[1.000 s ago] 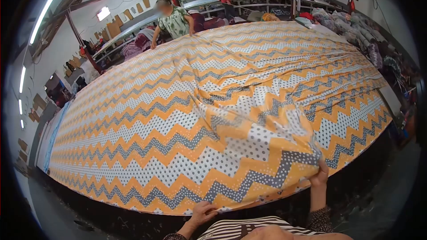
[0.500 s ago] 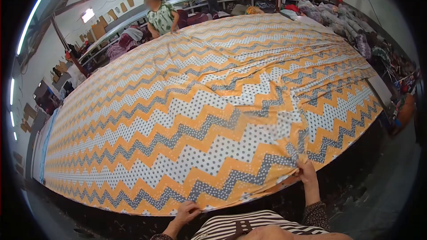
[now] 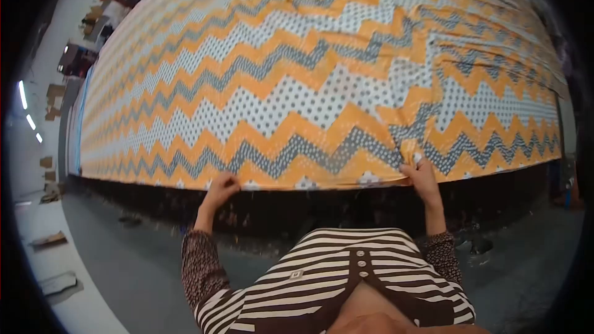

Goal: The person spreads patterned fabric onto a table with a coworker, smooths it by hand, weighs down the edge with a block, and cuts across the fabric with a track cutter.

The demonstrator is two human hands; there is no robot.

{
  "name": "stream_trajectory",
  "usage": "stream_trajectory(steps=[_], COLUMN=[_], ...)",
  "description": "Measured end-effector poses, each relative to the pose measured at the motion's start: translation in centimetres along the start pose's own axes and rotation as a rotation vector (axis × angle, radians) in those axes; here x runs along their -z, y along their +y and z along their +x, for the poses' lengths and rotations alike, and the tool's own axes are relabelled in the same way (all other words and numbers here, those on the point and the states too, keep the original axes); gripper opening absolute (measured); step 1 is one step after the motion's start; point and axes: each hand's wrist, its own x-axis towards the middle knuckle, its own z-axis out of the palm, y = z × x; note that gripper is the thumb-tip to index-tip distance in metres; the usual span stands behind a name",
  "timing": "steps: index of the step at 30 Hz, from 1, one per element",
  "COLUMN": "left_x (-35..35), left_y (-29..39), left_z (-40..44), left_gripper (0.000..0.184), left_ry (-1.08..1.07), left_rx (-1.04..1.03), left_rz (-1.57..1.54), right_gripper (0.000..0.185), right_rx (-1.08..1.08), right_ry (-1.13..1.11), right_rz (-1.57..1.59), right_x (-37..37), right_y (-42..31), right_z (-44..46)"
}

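Note:
A wide sheet of fabric (image 3: 272, 108) with orange, grey and white dotted zigzags lies spread over a long table. My right hand (image 3: 423, 180) is closed on a bunched bit of it near the front edge, and creases run away from that grip. Farther left, my left hand (image 3: 223, 190) has its fingers curled together at the fabric's front edge, pinching it. The tips of those fingers are partly hidden. Between my hands the edge runs nearly straight. More folds and wrinkles gather in the fabric at the far right.
Below the fabric's edge the table's side is dark, with a grey floor (image 3: 142, 253) beneath. Along the left wall are cardboard pieces (image 3: 54, 102) and other items. A light blue cloth edge (image 3: 83, 120) shows at the table's left end.
My view has tipped down, so the co-worker and the back of the room are out of sight. My left hand has shifted left along the edge; my right hand keeps its hold.

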Motion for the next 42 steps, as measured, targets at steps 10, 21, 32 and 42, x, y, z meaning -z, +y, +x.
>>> stream_trajectory(steps=[10,21,32,42], left_x=[0.5,-4.9,-25.7,-28.9], left_y=[1.5,12.0,26.5,31.6], left_z=[-0.2,4.7,8.0,6.7], left_gripper=[0.019,0.008,0.021,0.026], left_ry=[0.034,0.087,0.092,0.466], left_rx=[-0.001,-0.159,-0.59,-0.141], left_rz=[-0.003,0.463,-0.002,0.276], right_gripper=[0.016,0.021,0.022,0.04], right_rx=[-0.132,-0.025,0.241,0.369], right_ry=[-0.136,-0.152,-0.27,0.048], right_rz=[-0.19,-0.573,-0.146,1.332], right_x=[0.8,0.4,0.0,40.3], right_y=[-2.2,-0.5,-4.9,-6.6], right_z=[-0.6,-0.2,3.5,21.8])
